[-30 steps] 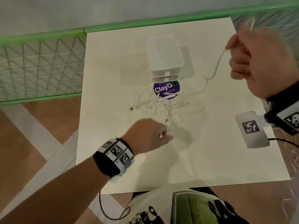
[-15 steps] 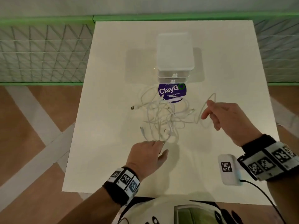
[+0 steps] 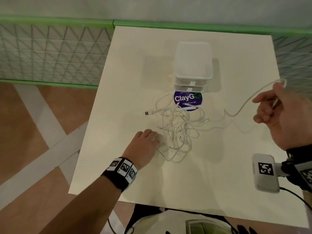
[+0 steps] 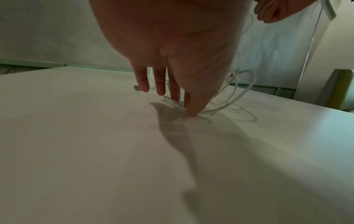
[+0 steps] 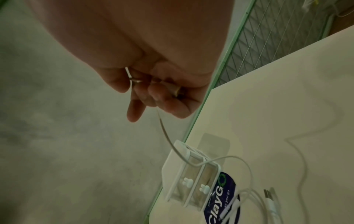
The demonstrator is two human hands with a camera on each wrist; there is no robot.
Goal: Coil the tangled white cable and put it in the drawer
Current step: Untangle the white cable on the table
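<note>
A tangled white cable (image 3: pixel 179 130) lies in a loose heap mid-table, its USB plug (image 3: pixel 148 113) pointing left. My left hand (image 3: pixel 146 142) rests with straight fingers (image 4: pixel 191 109) pressing a strand (image 4: pixel 220 108) against the table at the heap's near-left edge. My right hand (image 3: pixel 276 112) is raised at the right, its fingers curled round one strand (image 5: pixel 164 130) pulled up out of the heap. That strand (image 3: pixel 249 98) runs slack back to the tangle. The small clear drawer unit (image 3: pixel 192 65) stands behind the heap, both drawers shut (image 5: pixel 193 181).
A round purple ClayGo sticker (image 3: pixel 187 100) sits on the white table (image 3: pixel 118 98) in front of the drawer unit (image 5: pixel 182 171). A green-framed wire mesh fence (image 3: pixel 50 53) runs behind and left of the table. Wooden floor lies to the left.
My right hand has lifted up and to the right, drawing the strand out of the heap. My left hand has moved forward onto the tangle's near edge.
</note>
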